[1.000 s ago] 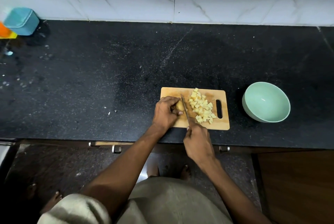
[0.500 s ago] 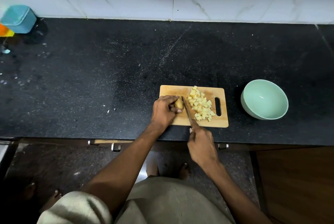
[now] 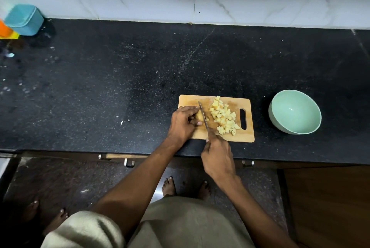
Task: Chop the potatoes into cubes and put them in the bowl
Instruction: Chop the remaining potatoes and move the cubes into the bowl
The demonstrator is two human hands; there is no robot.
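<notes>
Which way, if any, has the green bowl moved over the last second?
No. The green bowl keeps the same gap to the right of the cutting board, on its handle-slot side. The slight shift in the frame comes from the head camera.

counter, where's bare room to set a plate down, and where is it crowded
Free: the wide black counter stretch between the blue box and the board, and the strip behind the board up to the wall. A narrower gap lies between board and bowl. Crowded: the board, with left hand, knife, right hand and cubes.
</notes>
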